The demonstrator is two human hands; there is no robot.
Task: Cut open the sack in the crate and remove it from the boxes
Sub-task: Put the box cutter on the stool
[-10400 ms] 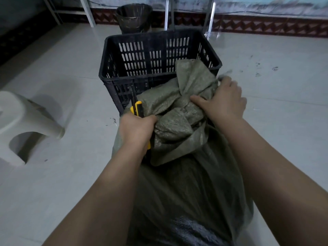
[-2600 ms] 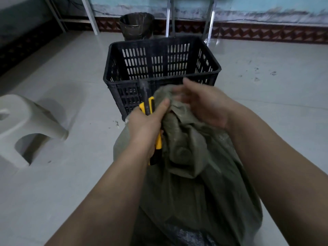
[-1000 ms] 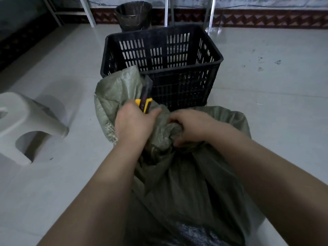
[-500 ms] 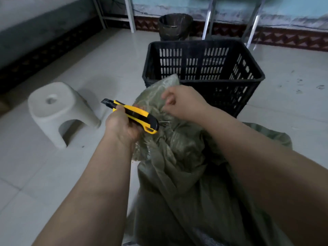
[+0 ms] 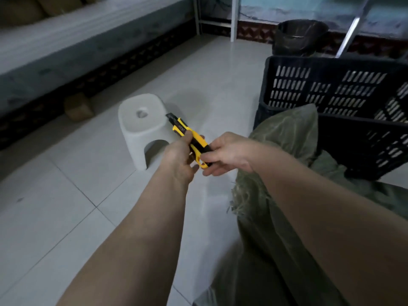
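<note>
Both hands are gripping the knife: left hand clamped around its middle, right hand pinching its rear end. Sack is lying right of the right hand, against the crate. Judgement: woven, limp, fraying; grasp bunched cloth near the torn edge.

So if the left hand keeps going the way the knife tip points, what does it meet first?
Likely the white stool: the left hand aims the utility knife up-left at its seat edge. Depth is unclear, so the tip may pass just above it.
</note>
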